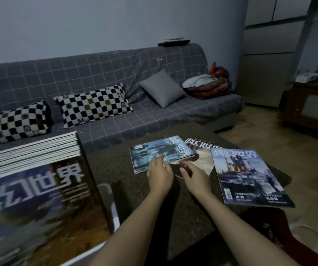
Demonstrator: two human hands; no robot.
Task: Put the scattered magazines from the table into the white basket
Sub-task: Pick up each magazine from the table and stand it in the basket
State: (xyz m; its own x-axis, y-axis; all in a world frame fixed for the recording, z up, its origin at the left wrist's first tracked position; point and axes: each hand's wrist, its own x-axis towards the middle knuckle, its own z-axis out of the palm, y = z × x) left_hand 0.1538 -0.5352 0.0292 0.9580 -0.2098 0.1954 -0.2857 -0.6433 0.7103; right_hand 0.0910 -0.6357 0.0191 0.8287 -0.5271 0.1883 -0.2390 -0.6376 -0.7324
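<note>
On the dark table [116,166], the left hand [159,174] rests flat on the teal magazine [160,152], fingers straight. Beside it, the right hand [192,174] has loose fingers, holding nothing. Nearby, the white basket [114,214] is piled high. More magazines could slide off.

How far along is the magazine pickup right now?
Mostly done: a tall stack already fills the white basket. In hand: left hand and right hand reach the teal magazine. Left: that one, the dark magazine and the blue magazine.
</note>
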